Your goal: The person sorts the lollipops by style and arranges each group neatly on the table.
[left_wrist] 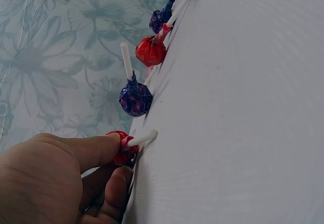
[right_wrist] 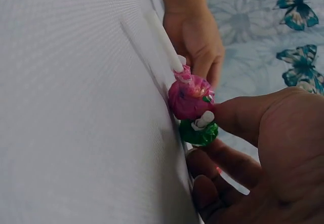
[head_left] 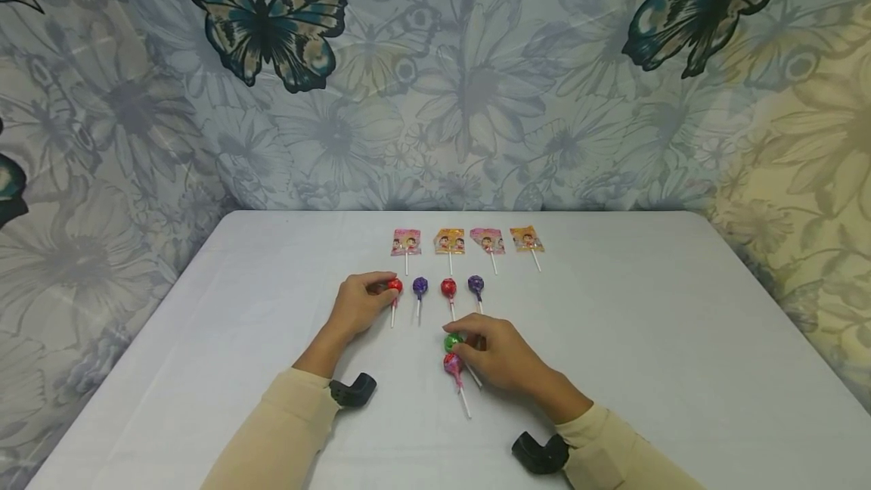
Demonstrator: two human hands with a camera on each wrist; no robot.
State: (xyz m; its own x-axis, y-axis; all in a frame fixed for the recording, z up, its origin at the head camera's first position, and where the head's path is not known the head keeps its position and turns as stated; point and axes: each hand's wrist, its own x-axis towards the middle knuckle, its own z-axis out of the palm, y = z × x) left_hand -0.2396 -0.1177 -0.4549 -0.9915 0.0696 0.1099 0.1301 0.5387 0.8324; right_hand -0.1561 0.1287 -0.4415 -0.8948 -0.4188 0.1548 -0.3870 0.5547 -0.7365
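My left hand (head_left: 357, 305) pinches a red lollipop (head_left: 395, 286) between thumb and fingers, at the left end of a row on the table. To its right lie a purple lollipop (head_left: 420, 286), a second red lollipop (head_left: 448, 288) and another purple lollipop (head_left: 475, 283), sticks toward me. Nearer, my right hand (head_left: 502, 354) pinches a green lollipop (head_left: 452, 341) by its head. A pink lollipop (head_left: 452, 364) lies right against it in the head view. In the right wrist view the pink lollipop (right_wrist: 190, 98) partly covers the green lollipop (right_wrist: 199, 135).
Behind the row lie flat packets with sticks: a pink packet (head_left: 406, 241), an orange packet (head_left: 450, 240), a second pink packet (head_left: 488, 240) and a second orange packet (head_left: 527, 238). A white cloth covers the table (head_left: 646, 324). A butterfly-patterned wall covering (head_left: 476, 97) rises behind its far edge.
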